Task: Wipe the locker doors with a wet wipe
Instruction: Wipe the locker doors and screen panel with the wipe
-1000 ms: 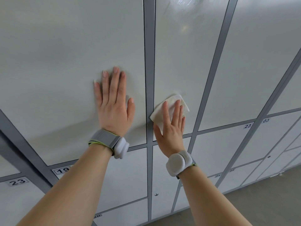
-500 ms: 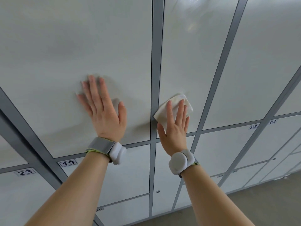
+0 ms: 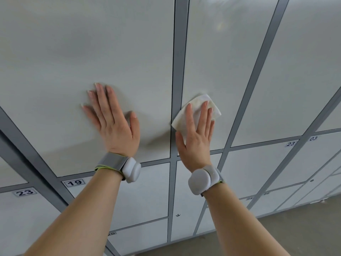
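A white wet wipe [image 3: 200, 103] lies flat against a tall pale locker door [image 3: 221, 58], near the door's lower left edge. My right hand [image 3: 196, 137] presses the wipe onto the door with straight, spread fingers. My left hand [image 3: 115, 124] rests flat on the neighbouring wide door [image 3: 83, 52], its fingers straight and tilted to the left. Both wrists wear white bands.
Grey frame strips [image 3: 180, 71] separate the doors. Smaller numbered lockers sit below, with labels 19 [image 3: 74, 182], 23 [image 3: 24, 192] and 03 [image 3: 313, 138]. A small round lock [image 3: 177, 215] shows on a lower door. Grey floor [image 3: 295, 230] lies at the lower right.
My left hand has slid leftward on the wide door and turned its fingers to the left. My right hand and the wipe have shifted only slightly on the narrow door.
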Motion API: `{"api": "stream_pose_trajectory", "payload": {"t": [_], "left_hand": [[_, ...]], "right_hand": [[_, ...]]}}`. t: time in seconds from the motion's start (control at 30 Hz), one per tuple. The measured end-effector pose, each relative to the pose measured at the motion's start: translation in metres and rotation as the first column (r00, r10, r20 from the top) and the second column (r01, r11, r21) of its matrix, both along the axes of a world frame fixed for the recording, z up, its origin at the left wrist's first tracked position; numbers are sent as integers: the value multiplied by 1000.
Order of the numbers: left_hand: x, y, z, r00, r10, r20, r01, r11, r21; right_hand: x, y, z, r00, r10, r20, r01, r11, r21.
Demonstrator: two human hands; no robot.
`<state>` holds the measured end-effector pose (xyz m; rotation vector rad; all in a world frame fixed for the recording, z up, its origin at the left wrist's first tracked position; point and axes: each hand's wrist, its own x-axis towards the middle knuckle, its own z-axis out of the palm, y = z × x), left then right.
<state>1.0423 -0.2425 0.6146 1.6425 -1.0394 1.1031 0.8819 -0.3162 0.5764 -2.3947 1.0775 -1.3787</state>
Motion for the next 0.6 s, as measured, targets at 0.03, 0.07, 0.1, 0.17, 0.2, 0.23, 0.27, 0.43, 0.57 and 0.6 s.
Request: {"api": "stream_pose_trajectory", "payload": {"t": [0.03, 0.07, 0.1, 0.17, 0.2, 0.23, 0.27, 0.43, 0.57, 0.6], "left_hand": [[0, 0, 0, 1000, 2, 4, -2, 1000, -1], [0, 0, 0, 1000, 4, 8, -4, 1000, -2], [1, -1, 0, 1000, 5, 12, -5, 1000, -3], [1, -1, 0, 1000, 8, 20, -8, 1000, -4], [1, 0, 0, 1000, 9, 22, -9, 1000, -4], [1, 0, -1, 1000, 9, 24, -9, 1000, -2], [2, 0, -1, 1000, 9, 25, -9, 1000, 1], [3, 0, -2, 999, 8, 34, -8, 1000, 6], [2, 0, -3, 999, 22, 36, -22, 1000, 1], [3, 0, -3, 999, 21, 38, -21, 1000, 0]], "right_hand": [[-1, 1, -10, 1000, -13, -5, 13, 1000, 4], [-1, 2, -18, 999, -33, -11, 33, 999, 14], [-1, 4, -24, 999, -51, -15, 52, 998, 26], [0, 10, -27, 998, -55, -9, 56, 997, 57], [2, 13, -22, 999, -31, 10, 30, 996, 87], [3, 15, -15, 999, 1, 36, -5, 993, 115], [5, 16, -7, 997, 34, 63, -41, 992, 118], [10, 9, 0, 993, 56, 107, -60, 998, 30], [5, 10, -33, 998, -4, 63, 1, 998, 55], [4, 11, -38, 999, -18, 47, 14, 998, 65]]}}
